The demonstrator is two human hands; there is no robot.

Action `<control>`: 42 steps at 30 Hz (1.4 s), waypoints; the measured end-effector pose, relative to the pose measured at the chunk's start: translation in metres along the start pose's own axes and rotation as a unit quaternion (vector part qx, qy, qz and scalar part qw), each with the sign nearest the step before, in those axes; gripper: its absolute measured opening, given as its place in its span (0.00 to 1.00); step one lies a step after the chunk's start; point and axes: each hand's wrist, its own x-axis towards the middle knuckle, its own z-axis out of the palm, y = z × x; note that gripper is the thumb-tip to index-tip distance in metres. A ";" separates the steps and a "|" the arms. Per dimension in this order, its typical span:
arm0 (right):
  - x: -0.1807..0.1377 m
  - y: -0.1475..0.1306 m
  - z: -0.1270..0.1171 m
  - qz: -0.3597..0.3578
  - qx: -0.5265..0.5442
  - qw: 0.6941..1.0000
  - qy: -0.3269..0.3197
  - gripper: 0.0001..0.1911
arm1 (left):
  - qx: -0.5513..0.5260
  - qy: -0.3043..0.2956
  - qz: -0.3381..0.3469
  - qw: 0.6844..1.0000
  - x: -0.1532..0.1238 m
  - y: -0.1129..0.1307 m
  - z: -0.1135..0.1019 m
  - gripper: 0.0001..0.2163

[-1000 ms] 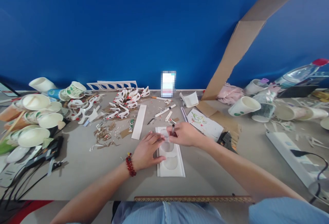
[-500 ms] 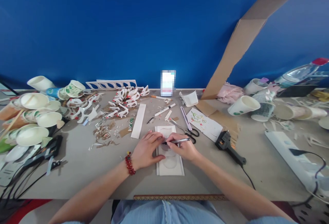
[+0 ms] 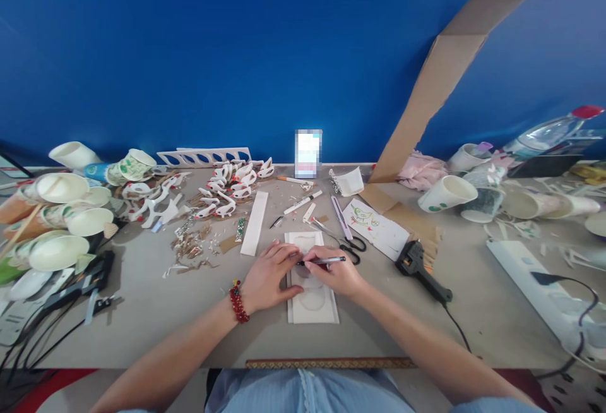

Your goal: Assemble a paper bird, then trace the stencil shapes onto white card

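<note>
A white folded sheet [image 3: 326, 315] with faint rounded outlines on it lies in front of me on the grey table. My left hand [image 3: 272, 277] rests on its left side, fingers stretched out and pressing it down. My right hand [image 3: 337, 274] pinches a pen [image 3: 331, 261], its tip down on the upper part of the sheet close to my left fingertips. The tip itself is partly hidden by the fingers. Just beyond my right hand lie black-handled scissors [image 3: 353, 249].
White bird-shaped cutouts [image 3: 227, 192] and scraps [image 3: 194, 242] lie left, near a white strip [image 3: 254, 223]. Paper cups [image 3: 61, 252] line the left. At right are a bird drawing [image 3: 374, 227], a glue gun [image 3: 421, 271], a power strip [image 3: 525, 293] and a bottle [image 3: 544, 132].
The pen and my right hand have shifted very slightly to the left over the sheet. My left hand stays in place, and the whole view has moved a little.
</note>
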 end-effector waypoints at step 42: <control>-0.016 -0.005 -0.024 -0.054 -0.101 0.993 0.032 0.06 | 0.005 -0.007 -0.002 1.000 0.001 0.000 0.000 0.26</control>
